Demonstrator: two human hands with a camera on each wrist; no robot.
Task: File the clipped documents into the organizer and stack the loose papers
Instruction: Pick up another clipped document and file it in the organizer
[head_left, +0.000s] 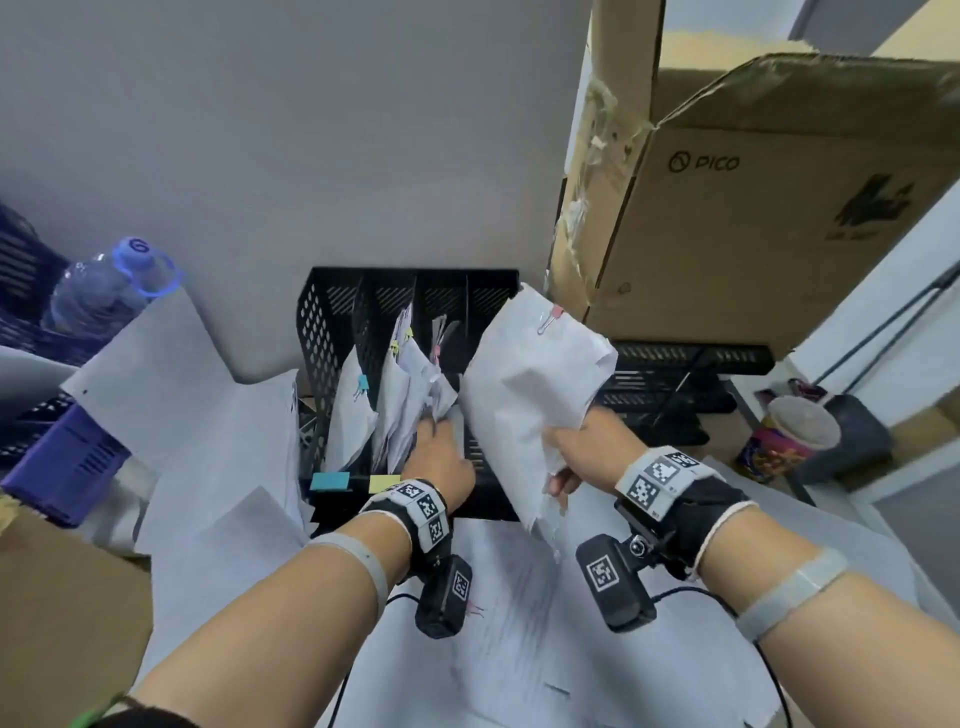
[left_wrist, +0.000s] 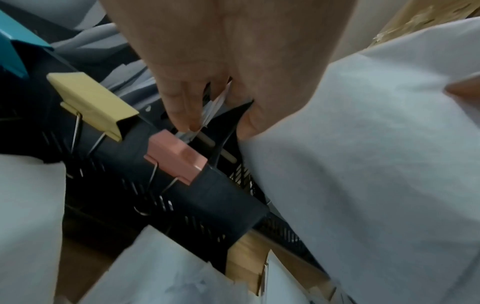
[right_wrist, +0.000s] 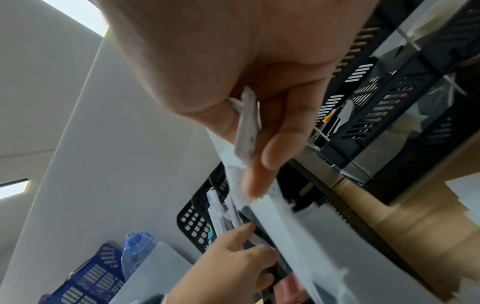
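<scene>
A black mesh organizer (head_left: 324, 332) stands upright at the centre with several clipped documents (head_left: 400, 395) in its slots. My left hand (head_left: 435, 425) reaches into a middle slot and holds the filed sheets between thumb and fingers (left_wrist: 179, 107). My right hand (head_left: 560, 467) grips the lower edge of a white clipped document (head_left: 524, 379) with a pink clip (head_left: 555, 314) at its top, held tilted above the organizer's right slots. The fingers (right_wrist: 280, 148) pinch that bundle. Loose papers (head_left: 514, 634) lie on the table below both wrists.
Yellow (left_wrist: 93, 100) and pink (left_wrist: 179, 156) binder clips sit on the organizer's front edge. A water bottle (head_left: 104, 291) and blue basket (head_left: 62, 462) are at left. A large cardboard box (head_left: 779, 218) towers at right over black trays (head_left: 675, 384); a cup (head_left: 789, 436) stands beyond.
</scene>
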